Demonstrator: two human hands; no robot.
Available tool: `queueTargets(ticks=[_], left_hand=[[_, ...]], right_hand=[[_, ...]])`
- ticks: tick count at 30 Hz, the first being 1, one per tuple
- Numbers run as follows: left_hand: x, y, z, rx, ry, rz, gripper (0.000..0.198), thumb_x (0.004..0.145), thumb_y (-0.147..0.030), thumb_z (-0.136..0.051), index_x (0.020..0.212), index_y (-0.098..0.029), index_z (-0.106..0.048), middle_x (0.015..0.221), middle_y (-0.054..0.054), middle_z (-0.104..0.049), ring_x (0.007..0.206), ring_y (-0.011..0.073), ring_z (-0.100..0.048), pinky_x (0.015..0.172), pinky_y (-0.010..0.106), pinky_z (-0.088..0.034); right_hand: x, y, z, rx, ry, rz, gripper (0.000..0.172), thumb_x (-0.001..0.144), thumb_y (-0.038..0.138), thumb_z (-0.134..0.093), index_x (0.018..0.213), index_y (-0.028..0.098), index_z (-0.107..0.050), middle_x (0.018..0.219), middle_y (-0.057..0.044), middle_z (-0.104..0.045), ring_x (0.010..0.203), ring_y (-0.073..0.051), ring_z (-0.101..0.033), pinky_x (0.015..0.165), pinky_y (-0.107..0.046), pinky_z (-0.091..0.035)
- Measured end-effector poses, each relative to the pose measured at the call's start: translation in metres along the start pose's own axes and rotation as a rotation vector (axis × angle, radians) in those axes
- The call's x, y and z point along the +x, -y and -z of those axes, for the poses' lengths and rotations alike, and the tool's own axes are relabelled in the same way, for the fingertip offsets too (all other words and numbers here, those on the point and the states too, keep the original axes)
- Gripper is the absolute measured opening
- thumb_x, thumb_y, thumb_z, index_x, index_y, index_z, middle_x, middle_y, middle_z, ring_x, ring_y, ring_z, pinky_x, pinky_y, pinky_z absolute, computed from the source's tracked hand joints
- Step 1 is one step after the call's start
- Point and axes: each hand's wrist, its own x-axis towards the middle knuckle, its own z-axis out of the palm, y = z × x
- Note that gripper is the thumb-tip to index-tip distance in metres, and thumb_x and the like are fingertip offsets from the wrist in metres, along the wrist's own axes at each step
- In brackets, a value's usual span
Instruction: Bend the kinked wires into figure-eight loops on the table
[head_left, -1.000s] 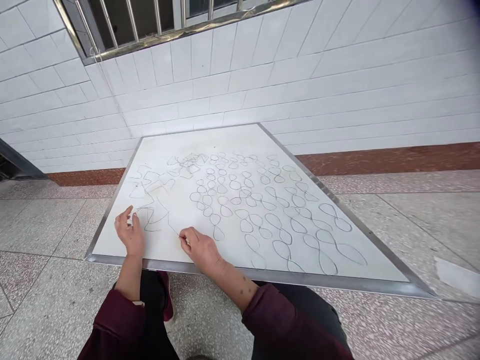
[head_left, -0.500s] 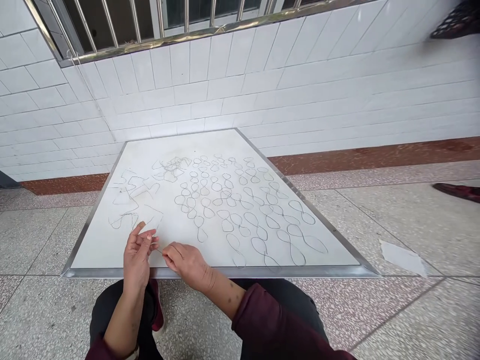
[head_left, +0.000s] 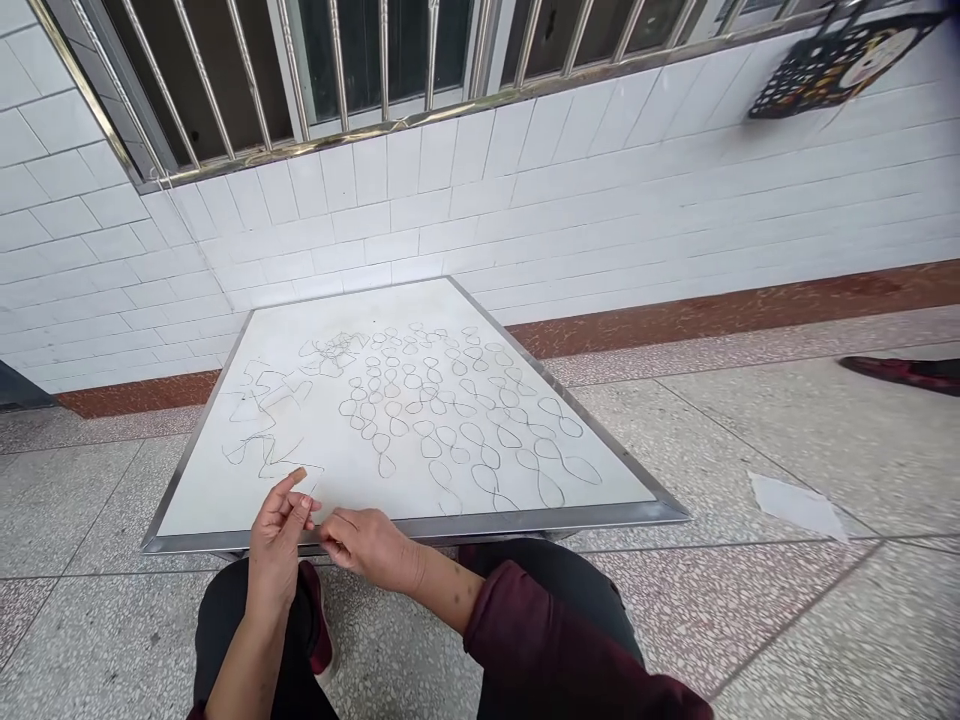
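Above the near edge of a white board point(head_left: 247, 510), my left hand point(head_left: 279, 545) pinches a thin wire point(head_left: 314, 489) between thumb and fingers. One finger, with a tan wrap on its tip, sticks up. Close beside it on the right, my right hand point(head_left: 371, 548) is closed at the fingertips on the same wire; most of it is hidden by the fingers. Bent loose wires point(head_left: 266, 450) lie on the board's left side, with a tangled pile point(head_left: 334, 352) farther back. Many wires twisted into figure-eight loops point(head_left: 480, 450) spread across the middle and right.
A metal frame point(head_left: 660, 510) edges the board, which stands against a white tiled wall point(head_left: 637, 200). Window bars point(head_left: 337, 60) run above. A patterned bag point(head_left: 817, 75) is at upper right. On the floor are a white paper piece point(head_left: 799, 505) and another person's shoe point(head_left: 900, 372).
The view has shifted, bringing more of the window and bag into sight. My hands have drawn closer together, and the short wire stretch between them no longer shows clearly.
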Motion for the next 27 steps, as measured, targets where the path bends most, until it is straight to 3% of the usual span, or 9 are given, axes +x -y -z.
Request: queueTargets(ticks=[2,4,7,9,13,22,27], left_hand=[[-0.008,-0.003,-0.003,-0.039,0.012,0.018,0.055,0.080,-0.042,-0.075,0.129,-0.022,-0.060,0.077,-0.002,-0.064,0.060,0.0094,-0.050,0.064,0.023,-0.046],[-0.017,-0.002,-0.007,-0.066,0.032,0.039,0.061,0.079,-0.042,-0.076,0.133,-0.022,-0.056,0.077,-0.002,-0.065,0.059,0.0096,-0.049,0.060,0.023,-0.043],[-0.034,0.005,-0.017,-0.071,0.092,0.069,0.064,0.079,-0.043,-0.076,0.135,-0.021,-0.054,0.074,-0.002,-0.064,0.057,0.0096,-0.049,0.056,0.022,-0.039],[-0.045,0.011,-0.023,-0.075,0.160,0.103,0.062,0.081,-0.042,-0.075,0.136,-0.021,-0.053,0.069,-0.003,-0.061,0.056,0.0095,-0.049,0.055,0.022,-0.037],[-0.062,0.015,-0.033,-0.096,0.231,0.162,0.061,0.081,-0.042,-0.075,0.134,-0.021,-0.054,0.065,-0.004,-0.060,0.057,0.0103,-0.052,0.056,0.022,-0.039],[-0.093,0.010,-0.037,-0.292,0.404,0.264,0.058,0.083,-0.039,-0.074,0.133,-0.019,-0.055,0.077,0.003,-0.069,0.066,0.0131,-0.063,0.067,0.026,-0.047],[-0.104,0.012,-0.031,-0.341,0.383,0.313,0.052,0.079,-0.038,-0.078,0.126,-0.020,-0.062,0.103,0.010,-0.074,0.100,0.0227,-0.069,0.088,0.035,-0.050]], right_hand=[[-0.004,0.009,0.006,0.151,-0.012,-0.114,0.005,0.091,0.017,-0.058,0.095,0.021,-0.057,0.086,0.000,-0.068,0.072,-0.013,-0.064,0.063,-0.022,-0.049],[-0.008,0.017,0.012,0.324,-0.106,-0.303,0.004,0.093,0.021,-0.057,0.098,0.021,-0.057,0.085,-0.001,-0.067,0.071,-0.013,-0.063,0.064,-0.024,-0.050],[-0.015,0.026,0.022,0.581,-0.305,-0.549,0.015,0.096,0.031,-0.052,0.107,0.021,-0.056,0.088,-0.004,-0.067,0.063,-0.013,-0.060,0.054,-0.024,-0.049],[-0.020,0.030,0.027,0.712,-0.348,-0.627,0.019,0.096,0.037,-0.051,0.105,0.022,-0.057,0.088,-0.004,-0.067,0.057,-0.012,-0.057,0.049,-0.023,-0.046],[-0.029,0.043,0.039,0.846,-0.383,-0.707,0.028,0.092,0.048,-0.055,0.091,0.021,-0.061,0.079,-0.001,-0.066,0.051,-0.010,-0.051,0.048,-0.024,-0.045],[-0.032,0.073,0.066,0.939,-0.485,-0.801,0.032,0.085,0.050,-0.065,0.090,0.019,-0.067,0.076,0.000,-0.064,0.053,-0.009,-0.048,0.048,-0.023,-0.042],[-0.041,0.074,0.077,0.813,-0.508,-0.787,0.030,0.087,0.047,-0.062,0.098,0.019,-0.069,0.074,0.000,-0.064,0.052,-0.010,-0.049,0.048,-0.023,-0.043]])
